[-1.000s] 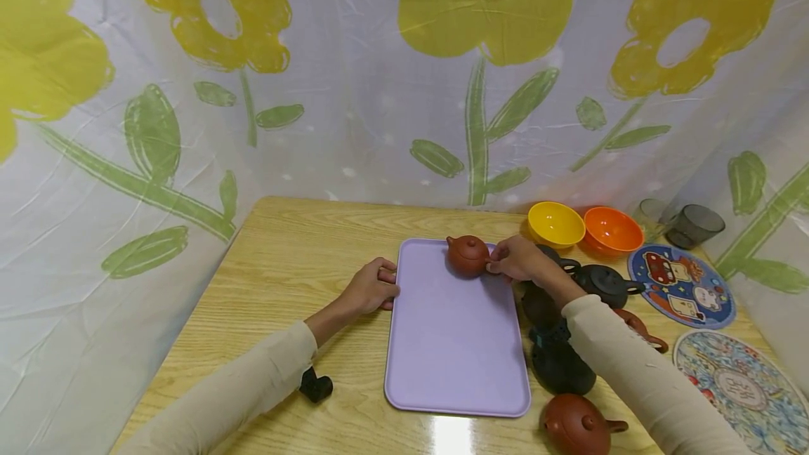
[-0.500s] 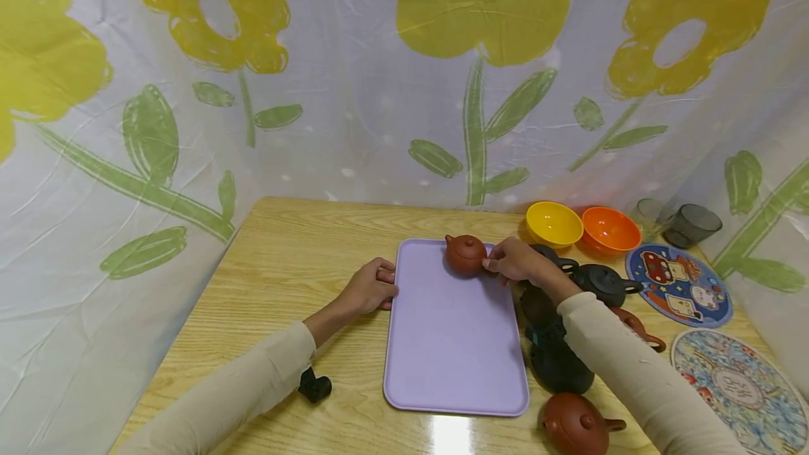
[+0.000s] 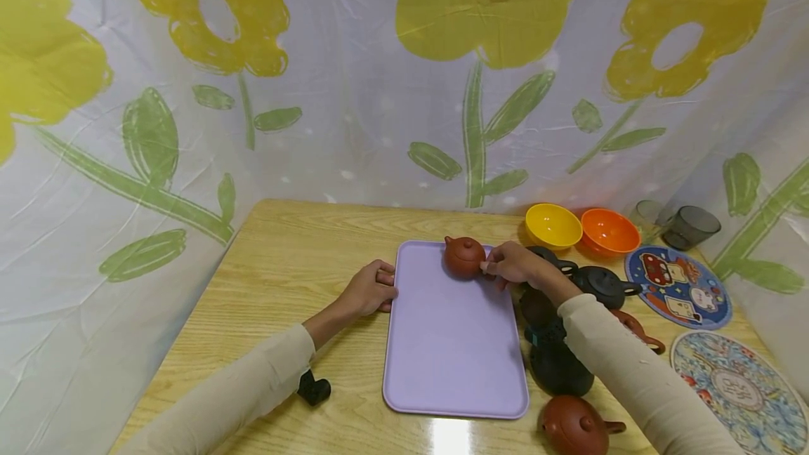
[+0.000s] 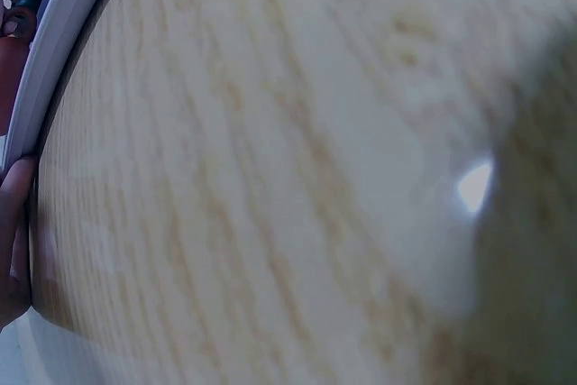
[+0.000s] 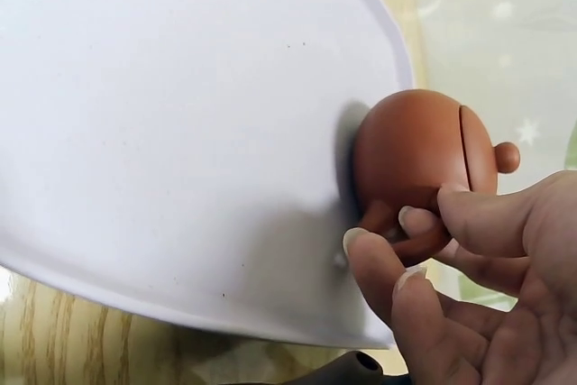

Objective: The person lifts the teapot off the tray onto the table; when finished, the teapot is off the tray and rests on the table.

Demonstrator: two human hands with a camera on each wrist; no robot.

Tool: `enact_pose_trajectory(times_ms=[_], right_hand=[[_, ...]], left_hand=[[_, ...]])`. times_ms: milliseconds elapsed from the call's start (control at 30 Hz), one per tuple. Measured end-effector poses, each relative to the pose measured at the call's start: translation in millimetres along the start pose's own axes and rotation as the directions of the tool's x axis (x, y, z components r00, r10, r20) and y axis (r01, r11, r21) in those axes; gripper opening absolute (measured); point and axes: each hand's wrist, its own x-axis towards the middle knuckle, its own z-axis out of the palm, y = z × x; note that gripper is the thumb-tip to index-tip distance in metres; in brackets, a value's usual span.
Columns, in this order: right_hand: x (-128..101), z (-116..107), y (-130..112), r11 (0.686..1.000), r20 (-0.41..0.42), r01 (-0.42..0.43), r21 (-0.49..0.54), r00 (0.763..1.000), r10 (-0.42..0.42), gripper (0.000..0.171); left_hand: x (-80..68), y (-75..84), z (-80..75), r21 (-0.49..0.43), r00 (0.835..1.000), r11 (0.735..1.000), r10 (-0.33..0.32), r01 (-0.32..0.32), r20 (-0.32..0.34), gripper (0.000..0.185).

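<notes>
head view: a person is sitting at a wooden table (image 3: pixel 278 265). a lilac tray (image 3: pixel 451 343) is lying at the middle of the tabletop. a small brown teapot (image 3: pixel 464 256) is standing at the tray's far edge. the right hand (image 3: pixel 515 263) is pinching the teapot's handle. the left hand (image 3: pixel 369 288) is resting against the tray's left edge, fingers curled on it. dark and brown teapots, a yellow bowl (image 3: pixel 553 225) and an orange bowl (image 3: pixel 609 232) are sitting toward the table's right edge.

left wrist view: fingertips (image 4: pixel 16 232) are touching the tray rim (image 4: pixel 63 33); the grip itself is hard to tell here.

right wrist view: thumb and fingers (image 5: pixel 469 223) are closing on the teapot's handle (image 5: pixel 406 223) near the tray's corner.
</notes>
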Motion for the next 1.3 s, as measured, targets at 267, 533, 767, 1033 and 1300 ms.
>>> enact_pose_trajectory(times_ms=[267,533,767,1033,1300], right_hand=[[0.8,1.2,-0.1,1.0,-0.021,0.008,0.02,1.0,-0.008,0.029],[1.9,2.9,-1.3,0.997,-0.031,0.002,0.075,1.0,0.0,0.03],[1.3,4.0,-1.7,0.992,-0.031,0.01,0.123,1.0,-0.006,0.03],[-0.2,4.8,-2.5,0.985,-0.046,0.008,0.175,0.999,0.0,0.029],[2.0,7.3,-3.9,0.978,-0.078,0.011,0.208,0.997,0.006,0.027]], left_hand=[[-0.5,0.1,0.1,0.005,1.0,1.0,0.006,-0.006,-0.002,0.044],[-0.6,-0.1,-0.3,0.009,1.0,1.0,0.002,-0.002,0.002,0.045],[-1.4,0.0,0.3,0.009,1.0,1.0,0.011,-0.011,-0.003,0.044],[-0.4,0.6,0.9,0.013,1.0,1.0,0.009,-0.009,-0.004,0.044],[-0.4,0.8,0.4,0.007,1.0,1.0,-0.009,0.009,-0.003,0.044]])
